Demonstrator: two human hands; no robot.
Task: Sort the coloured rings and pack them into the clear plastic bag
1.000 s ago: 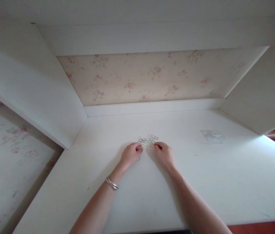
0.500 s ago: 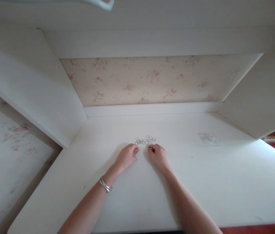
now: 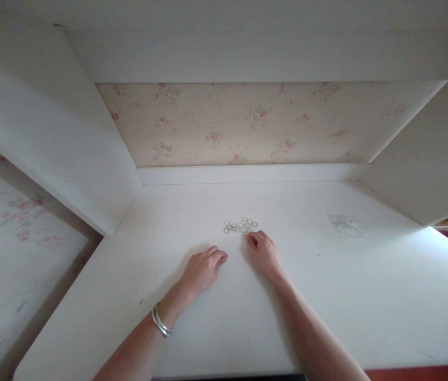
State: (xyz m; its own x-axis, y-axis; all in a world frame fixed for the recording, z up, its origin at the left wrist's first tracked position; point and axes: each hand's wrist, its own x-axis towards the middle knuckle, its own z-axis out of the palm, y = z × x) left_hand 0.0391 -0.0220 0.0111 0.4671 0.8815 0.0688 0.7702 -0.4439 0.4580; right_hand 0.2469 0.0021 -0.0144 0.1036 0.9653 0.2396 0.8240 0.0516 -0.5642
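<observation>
As a silver bracelet (image 3: pixel 161 320) circles the wrist, the left hand (image 3: pixel 203 270) rests on the white table (image 3: pixel 216 333), drawn back toward the near side from its place half a second ago beside the rings. I take that to leave the pile to one hand. A single ring that lay apart near those fingers is now out of my sight, possibly beneath the fingertips; they look bunched together, but from my remote seat I cannot tell whether they grip anything. Right of them and farther back, the thin rings (image 3: pixel 240 227) lie flat around the middle of the table, many overlapping. Round, no single ring points anywhere; the pile's long axis runs sideways, roughly along the table's back edge, its right end spreading a little farther back. At that end's near edge, the right hand (image 3: pixel 264 254) stays close, thumb and forefinger curled toward each other; whether they are clamped on a ring, I cannot make out. Well apart at far right, a clear bag (image 3: pixel 347 225) lies flat.
</observation>
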